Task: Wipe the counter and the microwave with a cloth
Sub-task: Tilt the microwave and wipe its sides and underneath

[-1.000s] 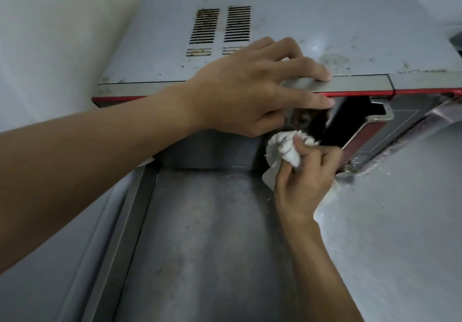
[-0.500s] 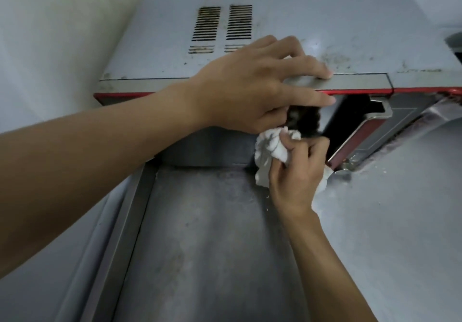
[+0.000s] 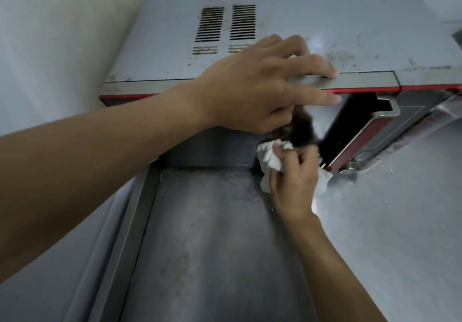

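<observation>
A grey microwave [image 3: 312, 26] with a red-trimmed front stands on the steel counter [image 3: 212, 234]. Its top carries vent slots [image 3: 225, 24] and brownish stains. My left hand [image 3: 255, 89] rests on the front top edge of the microwave, fingers spread and fairly straight. Just below, my right hand [image 3: 295, 179] grips a crumpled white cloth [image 3: 268, 156] and holds it against the dark glass door [image 3: 350, 126] near its lower edge. Part of the cloth sticks out to the right of my palm.
A pale wall [image 3: 62, 46] runs along the left. The counter has a raised rim [image 3: 135, 221] on its left side. The door handle [image 3: 385, 111] and control panel [image 3: 405, 126] lie to the right. White crumbs dot the counter at the right.
My right hand with the cloth has slid down and left along the door, toward its lower edge. My left hand has stayed on the top edge.
</observation>
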